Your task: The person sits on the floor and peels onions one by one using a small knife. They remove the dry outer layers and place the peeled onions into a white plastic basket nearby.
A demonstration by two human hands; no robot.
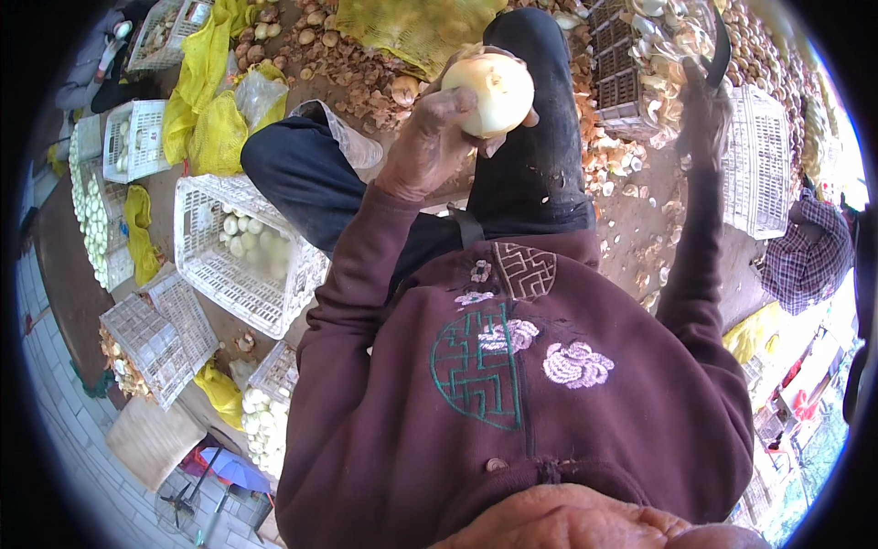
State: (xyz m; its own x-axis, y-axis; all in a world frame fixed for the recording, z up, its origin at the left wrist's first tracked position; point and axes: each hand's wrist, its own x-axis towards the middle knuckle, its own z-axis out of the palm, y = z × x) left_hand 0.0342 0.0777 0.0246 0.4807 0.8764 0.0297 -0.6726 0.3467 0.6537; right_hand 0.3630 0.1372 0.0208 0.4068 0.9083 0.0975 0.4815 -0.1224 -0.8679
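Note:
My left hand [428, 137] is raised over my knees, its fingers closed around a pale peeled onion [501, 90]. Some brownish skin still shows at the onion's top. Off to the right, my right hand [706, 128] grips a knife [722, 48] with a dark, curved blade pointing away from me. The knife's handle is mostly hidden in my fingers, and this hand is slightly blurred. The knife and the onion are well apart.
A white plastic crate [192, 252] with peeled onions stands left of my knee. Onion skins [370, 87] litter the floor ahead. A skin-filled dark crate [615, 78] and a white crate [757, 174] stand right, near a person in plaid [809, 252]. Yellow mesh bags [218, 133] lie left.

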